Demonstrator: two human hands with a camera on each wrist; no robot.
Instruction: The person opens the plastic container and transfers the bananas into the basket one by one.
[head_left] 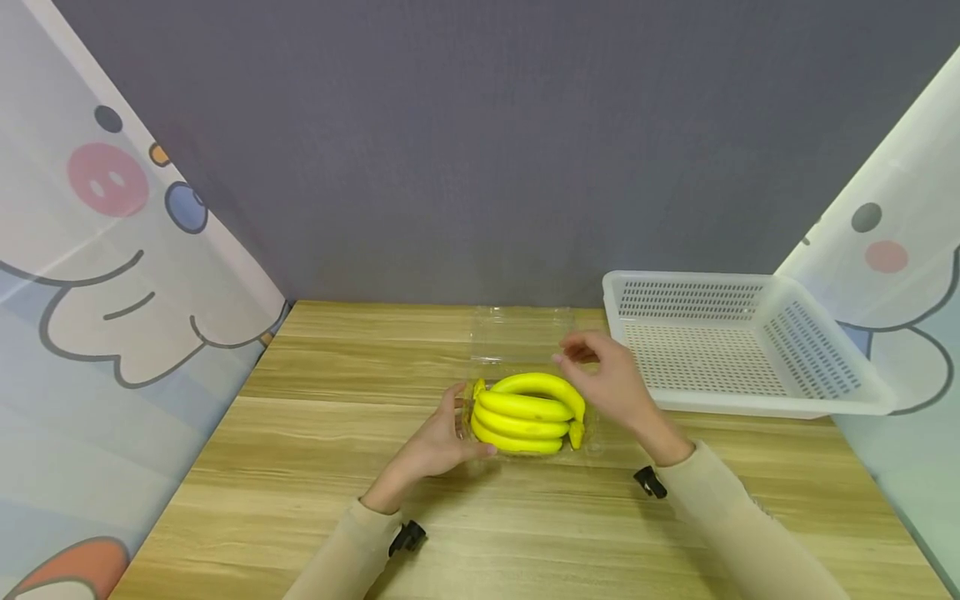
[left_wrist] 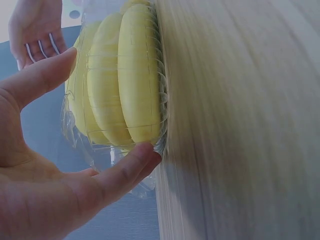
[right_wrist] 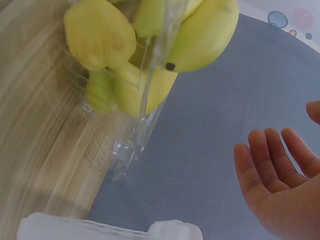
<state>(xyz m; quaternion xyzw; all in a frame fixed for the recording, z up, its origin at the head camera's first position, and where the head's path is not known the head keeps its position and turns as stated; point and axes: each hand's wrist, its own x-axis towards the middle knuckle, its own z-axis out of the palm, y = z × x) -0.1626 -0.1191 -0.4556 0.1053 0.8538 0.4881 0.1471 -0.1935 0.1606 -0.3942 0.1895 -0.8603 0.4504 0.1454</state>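
Observation:
A clear plastic clamshell box [head_left: 593, 433] lies on the wooden table with a bunch of yellow bananas [head_left: 523, 427] in it. Its transparent lid [head_left: 521, 335] is folded back flat toward the wall. At the box's left end, my left hand [head_left: 441, 443] holds the side, thumb at the near rim and fingers round the corner, as the left wrist view shows. My right hand [head_left: 609, 377] hovers above the box's far right corner, touching nothing. Its fingers [right_wrist: 270, 160] are loosely bent and hold nothing in the right wrist view.
To the right stands a white perforated plastic basket [head_left: 757, 403], close to my right hand. A grey wall [head_left: 450, 167] rises behind the table [head_left: 337, 375]. Cartoon-printed curtains [head_left: 150, 275] hang at both sides.

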